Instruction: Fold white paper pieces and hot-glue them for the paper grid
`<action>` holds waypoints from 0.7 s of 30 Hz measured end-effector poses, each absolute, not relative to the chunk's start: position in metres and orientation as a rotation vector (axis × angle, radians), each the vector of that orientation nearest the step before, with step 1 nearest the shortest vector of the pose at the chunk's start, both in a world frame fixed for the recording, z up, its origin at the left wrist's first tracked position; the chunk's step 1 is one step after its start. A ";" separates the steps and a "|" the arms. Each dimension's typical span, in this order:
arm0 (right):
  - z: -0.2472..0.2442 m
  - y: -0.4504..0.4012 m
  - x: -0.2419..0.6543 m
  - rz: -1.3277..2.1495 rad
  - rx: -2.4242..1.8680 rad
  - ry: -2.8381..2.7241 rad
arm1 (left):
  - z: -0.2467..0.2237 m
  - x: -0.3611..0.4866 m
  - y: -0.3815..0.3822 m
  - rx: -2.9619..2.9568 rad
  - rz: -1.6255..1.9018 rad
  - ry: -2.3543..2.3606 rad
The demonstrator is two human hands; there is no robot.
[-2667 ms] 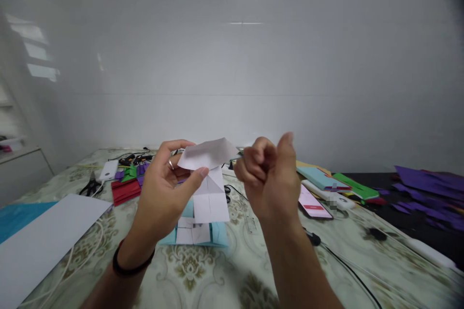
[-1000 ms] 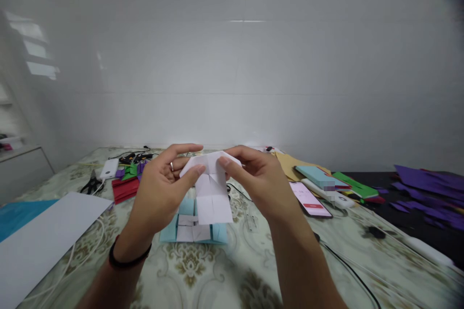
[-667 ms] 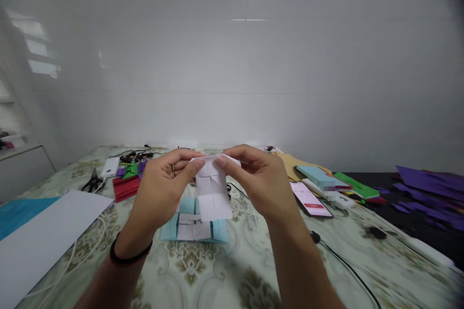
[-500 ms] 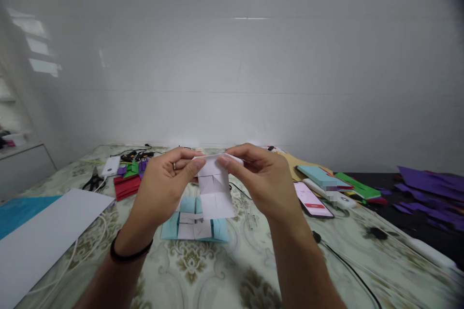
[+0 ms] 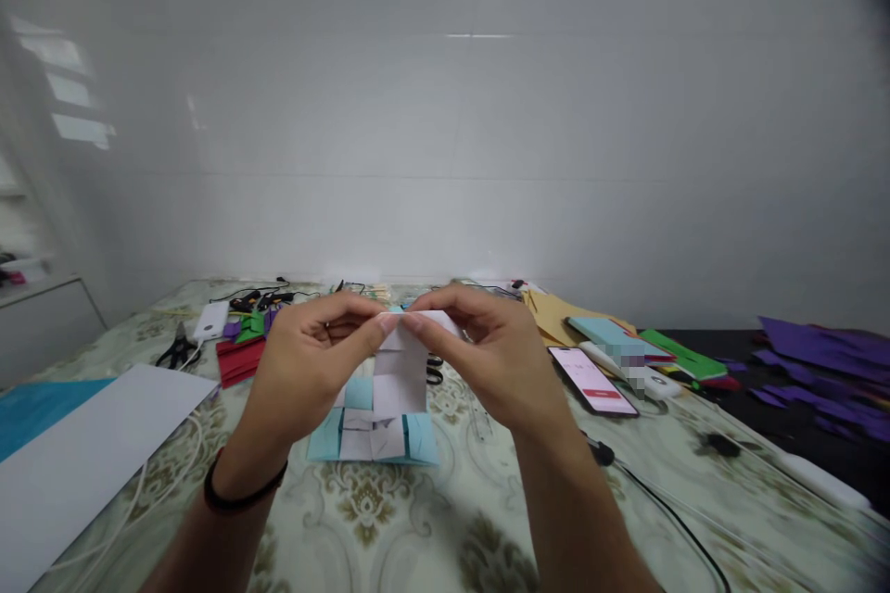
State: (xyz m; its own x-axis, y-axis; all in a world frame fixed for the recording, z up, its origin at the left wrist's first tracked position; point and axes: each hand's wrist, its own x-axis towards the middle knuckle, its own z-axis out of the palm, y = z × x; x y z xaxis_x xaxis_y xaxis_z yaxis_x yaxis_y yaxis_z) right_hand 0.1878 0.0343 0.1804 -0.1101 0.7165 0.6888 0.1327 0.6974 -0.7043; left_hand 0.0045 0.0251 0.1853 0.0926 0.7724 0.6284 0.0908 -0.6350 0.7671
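A white creased strip of paper (image 5: 400,380) hangs between both hands, held by its top edge. My left hand (image 5: 312,357) pinches that edge with thumb and fingers, and a dark band circles its wrist. Close beside it, my right hand (image 5: 487,352) pinches the same edge, with the two thumbs nearly touching. Behind and below the strip, a light blue and white folded paper piece (image 5: 324,440) lies on the patterned tablecloth (image 5: 389,537), partly covered by the strip.
White sheet (image 5: 104,445) over blue paper (image 5: 42,403) at left. Black-handled scissors (image 5: 179,350) and red folded paper (image 5: 238,361) are further back. At right lie a phone (image 5: 594,382), green paper (image 5: 685,355), a black cable (image 5: 667,505) and purple paper (image 5: 827,352).
Both hands have drawn closer together along the top edge of the white strip. The strip has shifted slightly left, and scissor handles now show behind it.
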 end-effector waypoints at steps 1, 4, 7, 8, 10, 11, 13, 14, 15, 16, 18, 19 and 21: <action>0.181 0.034 0.187 0.569 -0.699 -1.637 | 0.185 0.004 0.025 1.820 1.580 0.851; 0.181 0.034 0.188 0.556 -0.703 -1.638 | 0.184 0.003 0.025 1.788 1.535 0.831; 0.180 0.034 0.189 0.541 -0.702 -1.607 | 0.182 0.002 0.026 1.746 1.473 0.802; 0.179 0.034 0.190 0.543 -0.698 -1.597 | 0.182 0.002 0.027 1.734 1.467 0.804; 0.179 0.034 0.191 0.557 -0.687 -1.585 | 0.181 0.001 0.029 1.714 1.490 0.818; 0.179 0.034 0.191 0.568 -0.686 -1.590 | 0.181 0.001 0.029 1.711 1.508 0.827; 0.180 0.034 0.192 0.596 -0.693 -1.612 | 0.182 0.001 0.029 1.719 1.534 0.848; 0.180 0.034 0.193 0.616 -0.700 -1.627 | 0.182 0.001 0.029 1.729 1.541 0.863; 0.180 0.035 0.193 0.643 -0.708 -1.639 | 0.183 0.001 0.028 1.741 1.547 0.883; 0.180 0.035 0.194 0.676 -0.718 -1.643 | 0.184 0.001 0.027 1.747 1.555 0.908; 0.180 0.037 0.195 0.759 -0.731 -1.628 | 0.185 0.002 0.026 1.734 1.585 0.965; 0.179 0.038 0.196 0.802 -0.731 -1.610 | 0.186 0.002 0.026 1.719 1.605 0.992; 0.178 0.040 0.196 0.870 -0.729 -1.569 | 0.186 0.002 0.027 1.691 1.632 1.020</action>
State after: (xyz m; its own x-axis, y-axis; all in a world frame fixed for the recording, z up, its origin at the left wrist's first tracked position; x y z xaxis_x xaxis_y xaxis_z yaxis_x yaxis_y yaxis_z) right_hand 0.1962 0.0401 0.1784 -0.1648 0.8339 0.5267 -0.0054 0.5333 -0.8459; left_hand 0.0024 0.0266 0.1862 -0.0365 0.8318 0.5539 0.1339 -0.5452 0.8275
